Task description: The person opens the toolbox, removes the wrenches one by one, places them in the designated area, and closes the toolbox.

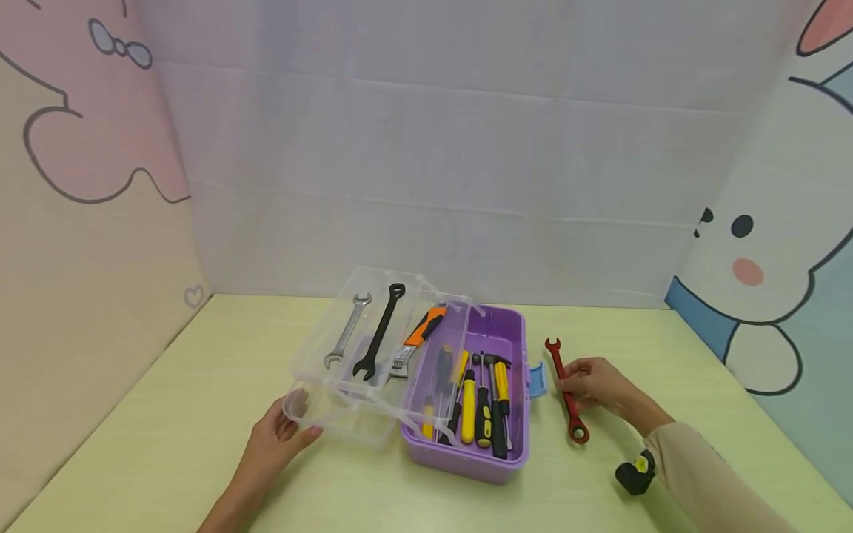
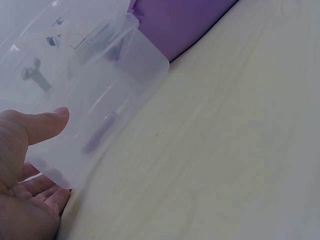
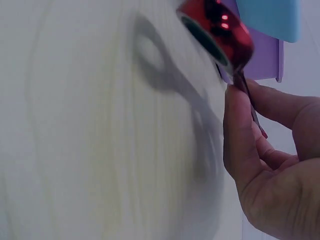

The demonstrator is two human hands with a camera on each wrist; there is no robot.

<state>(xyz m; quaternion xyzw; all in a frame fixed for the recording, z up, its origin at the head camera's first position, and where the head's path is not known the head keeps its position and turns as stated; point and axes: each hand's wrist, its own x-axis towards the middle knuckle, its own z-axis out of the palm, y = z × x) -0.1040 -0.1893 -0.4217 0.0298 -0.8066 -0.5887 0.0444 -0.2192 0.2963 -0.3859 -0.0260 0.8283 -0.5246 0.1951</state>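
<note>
My right hand (image 1: 597, 385) pinches a red combination wrench (image 1: 569, 406) by its handle, right of the purple toolbox (image 1: 460, 460). In the right wrist view, the wrench's ring end (image 3: 232, 42) is raised above its shadow on the table. My left hand (image 1: 272, 443) grips the left edge of the toolbox's clear plastic lid (image 1: 369, 427), thumb on top and fingers underneath. Over that lid spreads a clear tray (image 1: 309, 359) holding a silver open-end wrench (image 1: 346, 332), a black combination wrench (image 1: 380, 333) and an orange-handled adjustable wrench (image 1: 421, 333).
Inside the toolbox lie several screwdrivers, among them a yellow-handled one (image 1: 469, 411), and a small hammer (image 1: 494, 392). A blue latch (image 1: 537, 380) sticks out at its right side. Beside my right sleeve is a black and yellow device (image 1: 634, 477). A white curtain (image 1: 433, 163) hangs behind the table.
</note>
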